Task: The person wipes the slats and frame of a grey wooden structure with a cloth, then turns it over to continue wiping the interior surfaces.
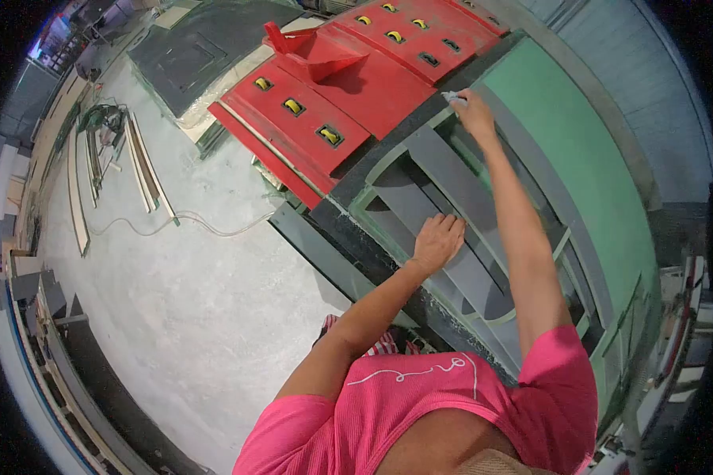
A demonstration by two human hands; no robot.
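A large moulded part with a green outer panel (566, 103) and grey slats (451, 178) lies under my arms. My right hand (474, 115) reaches to its far edge, fingers closed on a small whitish, crumpled thing (453, 97) that looks like a cloth. Near the middle of the slats rests my left hand (440, 241), its fingers bent over a slat's edge; whether they hold anything is hidden. Dark gaps run between the slats on both sides of that hand.
Beyond the slats is a red panel (345, 87) with yellow and black inserts and a raised red bracket (313, 55). A dark flat panel (202, 55) lies at the back left. Long strips (139, 162) and a thin hose (222, 233) are on the floor.
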